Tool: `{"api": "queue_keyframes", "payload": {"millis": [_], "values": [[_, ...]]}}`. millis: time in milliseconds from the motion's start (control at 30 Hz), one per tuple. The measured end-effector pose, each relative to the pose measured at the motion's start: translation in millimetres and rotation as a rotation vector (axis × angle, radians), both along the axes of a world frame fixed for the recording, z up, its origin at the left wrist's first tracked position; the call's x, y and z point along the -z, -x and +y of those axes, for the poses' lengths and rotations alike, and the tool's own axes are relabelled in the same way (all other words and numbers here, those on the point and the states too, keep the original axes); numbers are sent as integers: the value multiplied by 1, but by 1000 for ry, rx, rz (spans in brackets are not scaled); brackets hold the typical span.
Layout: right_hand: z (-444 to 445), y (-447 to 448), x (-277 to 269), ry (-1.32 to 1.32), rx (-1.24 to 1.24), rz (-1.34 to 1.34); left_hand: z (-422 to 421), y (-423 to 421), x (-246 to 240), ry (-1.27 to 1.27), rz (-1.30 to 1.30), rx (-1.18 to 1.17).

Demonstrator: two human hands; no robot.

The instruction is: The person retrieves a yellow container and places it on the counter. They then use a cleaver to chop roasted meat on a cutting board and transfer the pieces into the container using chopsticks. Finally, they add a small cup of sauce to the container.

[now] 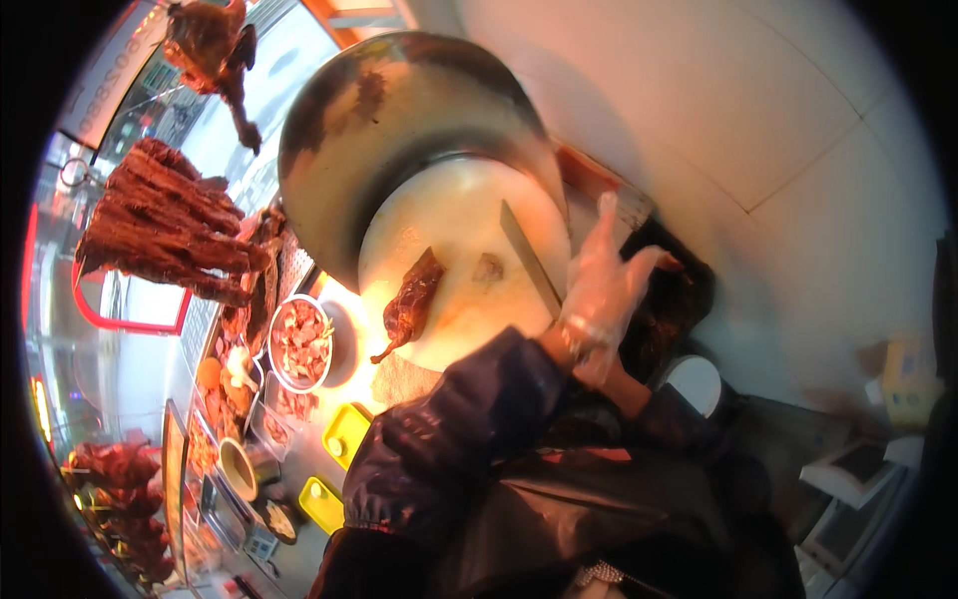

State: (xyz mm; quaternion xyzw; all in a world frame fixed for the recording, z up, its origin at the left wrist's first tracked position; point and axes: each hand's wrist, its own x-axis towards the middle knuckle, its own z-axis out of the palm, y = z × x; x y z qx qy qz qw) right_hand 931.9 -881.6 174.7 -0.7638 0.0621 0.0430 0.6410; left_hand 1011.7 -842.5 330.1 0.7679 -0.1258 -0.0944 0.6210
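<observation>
My left hand (602, 277), in a clear plastic glove, is over the right edge of a round chopping board (464, 187), fingers spread. My right hand (595, 367) is at the left wrist, by the glove's gathered cuff; its fingers are mostly hidden, so its grip cannot be told. A cleaver-like knife (530, 258) lies on the board, its near end hidden behind the left hand. Left of it are a small scrap (488, 267) and a piece of roast poultry (418, 296), its thin end pointing down-left over the board's edge.
A curved metal guard (419, 90) stands behind the board. To the left are a white bowl of chopped meat (301, 343), yellow containers (348, 434) and trays of food. Roast meat (168, 224) and roast poultry (209, 56) hang at the window side. A tiled wall (748, 150) rises at right.
</observation>
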Motion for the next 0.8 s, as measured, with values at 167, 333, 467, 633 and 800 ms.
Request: {"api": "queue_keyframes", "payload": {"millis": [167, 333, 467, 633, 800], "values": [[-12, -2, -27, 379, -43, 180, 87, 58, 48, -154, -45, -243], [-9, -6, -36, 257, 12, 283, 186, 72, 85, 125, 419, -511], [-6, -6, -35, 364, 3, 281, 236, 79, 98, 294, 536, -668], [7, 19, -52, 483, -52, 56, 274, 96, 100, 492, 676, -782], [1, 27, -65, 422, -289, 143, 296, 76, 96, 506, 572, -942]]}}
